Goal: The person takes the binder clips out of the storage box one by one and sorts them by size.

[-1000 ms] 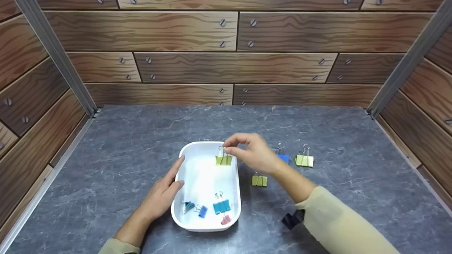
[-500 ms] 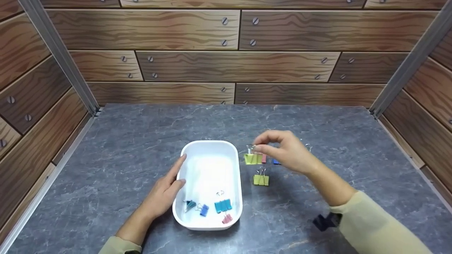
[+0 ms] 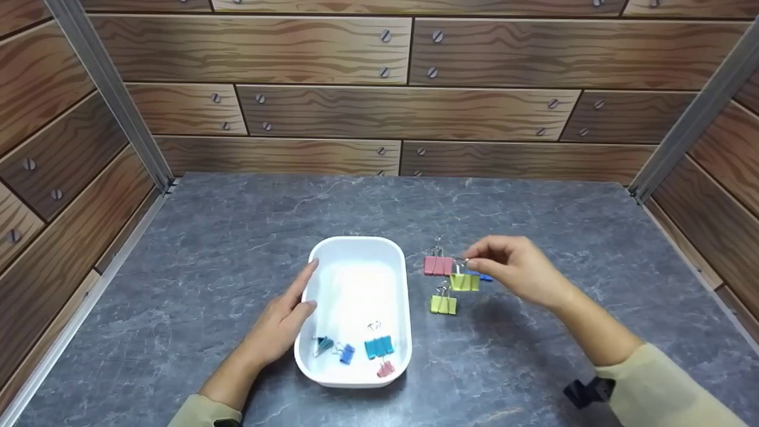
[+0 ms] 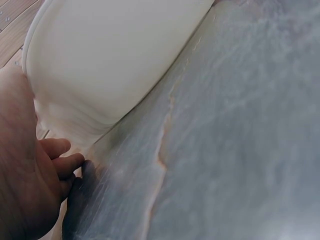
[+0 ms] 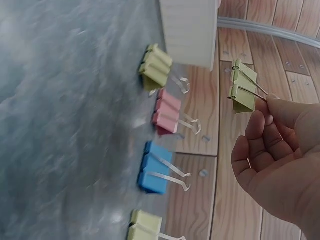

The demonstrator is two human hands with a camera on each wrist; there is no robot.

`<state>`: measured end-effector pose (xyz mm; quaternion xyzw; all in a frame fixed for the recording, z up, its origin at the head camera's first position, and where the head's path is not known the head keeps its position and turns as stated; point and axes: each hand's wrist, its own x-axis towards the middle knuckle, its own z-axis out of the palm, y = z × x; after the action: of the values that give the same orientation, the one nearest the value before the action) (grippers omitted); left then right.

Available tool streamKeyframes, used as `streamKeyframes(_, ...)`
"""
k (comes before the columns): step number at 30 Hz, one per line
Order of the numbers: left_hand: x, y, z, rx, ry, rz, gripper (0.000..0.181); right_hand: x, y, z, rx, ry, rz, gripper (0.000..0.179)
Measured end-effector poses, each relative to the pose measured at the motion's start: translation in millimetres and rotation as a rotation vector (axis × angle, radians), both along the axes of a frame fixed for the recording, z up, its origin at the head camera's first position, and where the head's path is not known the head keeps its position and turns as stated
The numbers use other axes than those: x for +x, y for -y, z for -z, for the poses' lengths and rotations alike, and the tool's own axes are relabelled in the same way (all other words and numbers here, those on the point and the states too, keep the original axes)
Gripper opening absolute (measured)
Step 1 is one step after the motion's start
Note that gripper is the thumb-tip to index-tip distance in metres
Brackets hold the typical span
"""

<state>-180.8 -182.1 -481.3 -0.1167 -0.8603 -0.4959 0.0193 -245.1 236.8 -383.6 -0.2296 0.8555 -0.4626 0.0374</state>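
My right hand (image 3: 519,270) pinches a yellow-green binder clip (image 3: 465,282) by its wire handles, raised right of the white tray (image 3: 408,308). In the right wrist view, this clip (image 5: 244,87) hangs off the thumb and fingertips. Standing in a row are another yellow-green clip (image 5: 156,67), a pink-red clip (image 5: 166,112), a blue clip (image 5: 155,167) and one more yellow-green clip (image 5: 145,226), which my hand hides in the head view. My left hand (image 3: 276,326) rests against the tray's left side, index finger and thumb at the rim.
Inside the tray lie a dark teal clip (image 3: 324,345), a small blue clip (image 3: 347,354), a teal clip (image 3: 379,347) and a small pink clip (image 3: 385,369). The grey marbled tabletop (image 3: 267,219) is bounded by wood-patterned walls (image 3: 320,110).
My right hand has carried the yellow-green binder clip from over the tray rightward to the row of clips, uncovering the pink-red one. My left hand has stayed at the tray.
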Motion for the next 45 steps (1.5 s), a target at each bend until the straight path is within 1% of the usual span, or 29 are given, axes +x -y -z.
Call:
streamKeyframes(7,0.2,-0.7,-0.2,0.011,0.032,0.004,0.066,2.7,-16.8,11.6,0.039,0.022,0.038,0.011)
streamKeyframes(16,0.2,1.1,0.1,0.016,0.024,0.007,0.067,4.4,-27.7,23.2,0.055,0.068,0.060,0.015)
streamKeyframes(25,0.2,0.5,0.2,0.026,0.032,0.012,0.067,4.3,-36.3,36.2,0.074,0.072,0.054,0.015)
streamKeyframes(30,0.2,0.3,0.0,0.016,0.037,0.005,0.068,4.3,-39.1,40.5,0.084,0.089,0.061,0.017)
streamKeyframes(35,0.0,0.2,-0.1,0.016,0.033,0.002,0.069,3.3,-41.4,43.6,0.092,0.087,0.047,0.017)
streamKeyframes(40,0.1,0.2,-0.2,0.027,0.031,0.003,0.069,2.5,-43.6,45.0,0.094,0.090,0.033,0.016)
streamKeyframes(45,0.1,-0.2,-0.7,0.018,0.027,0.002,0.068,2.4,-45.1,45.9,0.095,0.103,0.034,0.017)
